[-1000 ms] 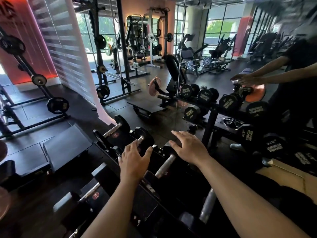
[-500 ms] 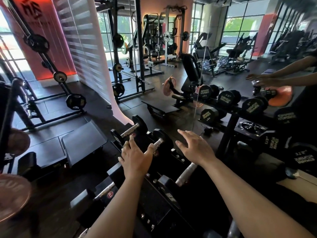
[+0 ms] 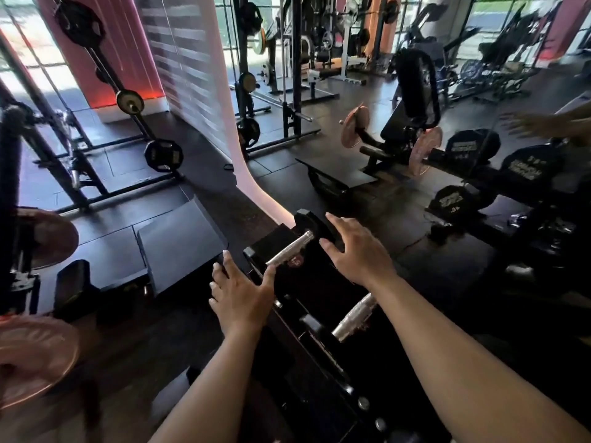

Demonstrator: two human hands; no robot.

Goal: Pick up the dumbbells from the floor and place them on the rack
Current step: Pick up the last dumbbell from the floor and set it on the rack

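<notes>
Both hands empty, low centre of the frame, above a dark rack point(image 3: 323, 356) running from bottom centre up toward mid-frame. Left hand point(image 3: 238, 297) spread flat, fingers point(image 3: 229, 263) released, thumb close to the near end of a knurled handle; touching or not, cannot tell. Right hand point(image 3: 356, 252) also released, fingers point(image 3: 335, 222) splayed over the far head of that dumbbell point(image 3: 289, 249), gripping nothing. Second dumbbell point(image 3: 353, 318) lower, right of centre, handle partly hidden under the right forearm, apparently seated on the rack. More dumbbells on another rack at the right edge, possibly a mirror image. No dumbbell visible on the floor point(image 3: 415, 257) in this frame.

Risks, as judgement:
- Upper dumbbell at the very end of the rack, near the edge; if poorly seated in its cradle, likely to roll off once unsupported.
- Open fingers beside heavy heads: pinch hazard if either weight shifts.
- Heavy blur across the frame, so fast head motion; reaching blind for the next weight could mean a missed or off-centre grip.
- Plates and bench point(image 3: 179, 244) crowding the left side: trip hazard when stepping back.
</notes>
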